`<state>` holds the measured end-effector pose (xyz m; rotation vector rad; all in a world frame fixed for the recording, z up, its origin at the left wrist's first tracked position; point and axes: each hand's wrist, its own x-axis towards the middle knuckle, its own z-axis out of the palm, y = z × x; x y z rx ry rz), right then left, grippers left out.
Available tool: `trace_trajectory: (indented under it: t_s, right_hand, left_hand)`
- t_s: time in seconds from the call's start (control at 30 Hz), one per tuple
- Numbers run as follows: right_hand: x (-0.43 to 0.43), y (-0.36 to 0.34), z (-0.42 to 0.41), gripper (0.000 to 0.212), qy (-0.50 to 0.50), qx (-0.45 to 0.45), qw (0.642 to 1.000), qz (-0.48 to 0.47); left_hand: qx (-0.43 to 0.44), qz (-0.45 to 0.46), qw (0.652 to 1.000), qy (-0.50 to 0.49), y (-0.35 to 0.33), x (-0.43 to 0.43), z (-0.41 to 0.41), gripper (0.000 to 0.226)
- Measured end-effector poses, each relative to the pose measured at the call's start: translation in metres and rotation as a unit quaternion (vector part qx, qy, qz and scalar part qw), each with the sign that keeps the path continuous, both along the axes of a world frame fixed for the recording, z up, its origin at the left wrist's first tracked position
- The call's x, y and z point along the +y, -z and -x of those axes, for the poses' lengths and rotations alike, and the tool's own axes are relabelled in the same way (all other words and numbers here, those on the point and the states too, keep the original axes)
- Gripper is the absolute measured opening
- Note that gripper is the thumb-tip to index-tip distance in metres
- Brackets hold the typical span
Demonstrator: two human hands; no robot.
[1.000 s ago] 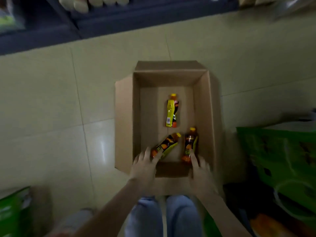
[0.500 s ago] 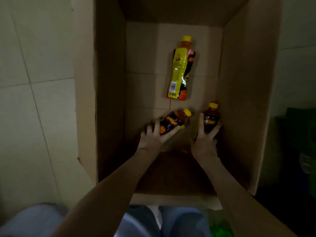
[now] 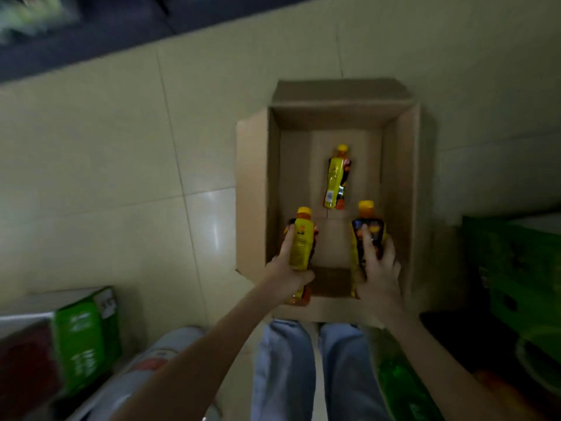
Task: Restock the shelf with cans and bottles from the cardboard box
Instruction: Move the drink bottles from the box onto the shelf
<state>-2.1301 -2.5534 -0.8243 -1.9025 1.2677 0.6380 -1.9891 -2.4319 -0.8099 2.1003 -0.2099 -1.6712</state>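
Yellow-labelled bottle [image 3: 302, 241] gripped in my left hand [image 3: 287, 276], dark-labelled bottle [image 3: 376, 227] in my right hand [image 3: 379, 268], fingers [image 3: 368, 241] curled round each, over the near end of the cardboard box [image 3: 252, 192]; a third bottle [image 3: 335, 180] lies flat inside. I judge them full, stiff plastic, slick at the label, best clasped mid-body; pale tiled floor [image 3: 121, 177] surrounds the box, a dark shelf [image 3: 91, 34] runs beyond, green cartons [image 3: 516, 253] crowd the right.

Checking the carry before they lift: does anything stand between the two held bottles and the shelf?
Nothing visible does. The left hand grips the yellow-label bottle and the right hand the dark-label bottle in the open-topped cardboard box; only floor tiles lie between it and the shelf.
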Motion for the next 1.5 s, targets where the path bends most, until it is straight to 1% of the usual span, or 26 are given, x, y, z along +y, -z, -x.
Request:
trace_trajectory:
  t_s: [0.03, 0.1, 0.17, 0.23, 0.33, 0.47, 0.53, 0.6, 0.7, 0.8, 0.9, 1.0, 1.1, 1.2, 1.27, 1.33, 1.43, 1.5]
  right_hand:
    - [-0.001, -0.035, -0.004, 0.086, 0.022, -0.032, 0.999, 0.0]
    - [-0.006, -0.101, -0.015, 0.091, 0.076, -0.1, 0.992, -0.005]
    - [-0.014, -0.16, -0.023, 0.096, 0.137, -0.161, 0.977, -0.028]
    - [-0.02, -0.215, -0.027, 0.097, 0.186, -0.217, 0.957, -0.05]
    - [-0.018, -0.292, -0.02, 0.094, 0.231, -0.296, 0.925, -0.059]
    - [0.005, -0.407, 0.018, 0.081, 0.317, -0.42, 0.847, -0.071]
    - [0.027, -0.466, 0.049, 0.079, 0.331, -0.463, 0.821, -0.035]
    - [0.05, -0.516, 0.08, 0.08, 0.333, -0.496, 0.802, 0.024]
    - [0.08, -0.577, 0.125, 0.084, 0.337, -0.514, 0.778, 0.128]
    - [0.11, -0.628, 0.169, 0.093, 0.335, -0.528, 0.749, 0.217]
    - [0.146, -0.667, 0.214, 0.094, 0.336, -0.555, 0.709, 0.278]
    - [0.187, -0.697, 0.264, 0.094, 0.323, -0.555, 0.685, 0.344]
    - [0.235, -0.716, 0.33, 0.097, 0.324, -0.538, 0.669, 0.398]
    - [0.286, -0.731, 0.406, 0.094, 0.32, -0.499, 0.672, 0.445]
    - [0.321, -0.739, 0.453, 0.09, 0.314, -0.473, 0.658, 0.495]
    - [0.353, -0.746, 0.492, 0.094, 0.304, -0.441, 0.644, 0.546]
    - [0.39, -0.756, 0.533, 0.095, 0.296, -0.431, 0.645, 0.557]
    - [0.406, -0.763, 0.552, 0.096, 0.282, -0.441, 0.634, 0.569]
  left_hand:
    - [0.017, 0.028, 0.999, -0.029, -0.038, -0.004, -0.007, 0.109]
    - [0.033, 0.081, 0.995, -0.053, -0.104, -0.009, -0.021, 0.099]
    - [0.032, 0.142, 0.987, -0.061, -0.162, -0.015, -0.034, 0.097]
    - [0.019, 0.197, 0.978, -0.061, -0.212, -0.019, -0.041, 0.097]
    - [0.015, 0.265, 0.964, -0.027, -0.282, -0.029, -0.044, 0.099]
    - [0.063, 0.351, 0.934, 0.036, -0.373, -0.04, -0.025, 0.099]
    - [0.092, 0.387, 0.914, 0.077, -0.42, -0.041, -0.006, 0.098]
    - [0.128, 0.426, 0.886, 0.127, -0.463, -0.041, 0.019, 0.099]
    - [0.183, 0.463, 0.848, 0.18, -0.524, -0.043, 0.059, 0.1]
    - [0.212, 0.504, 0.798, 0.253, -0.579, -0.046, 0.101, 0.103]
    - [0.223, 0.547, 0.746, 0.308, -0.629, -0.037, 0.15, 0.102]
    - [0.234, 0.583, 0.701, 0.337, -0.667, -0.012, 0.211, 0.101]
    - [0.231, 0.614, 0.663, 0.36, -0.686, 0.02, 0.284, 0.099]
    - [0.22, 0.637, 0.632, 0.382, -0.701, 0.058, 0.369, 0.094]
    - [0.216, 0.65, 0.615, 0.391, -0.708, 0.086, 0.422, 0.096]
    - [0.225, 0.658, 0.599, 0.398, -0.713, 0.113, 0.467, 0.095]
    - [0.247, 0.662, 0.576, 0.411, -0.723, 0.147, 0.506, 0.094]
    - [0.226, 0.682, 0.563, 0.408, -0.737, 0.164, 0.523, 0.094]
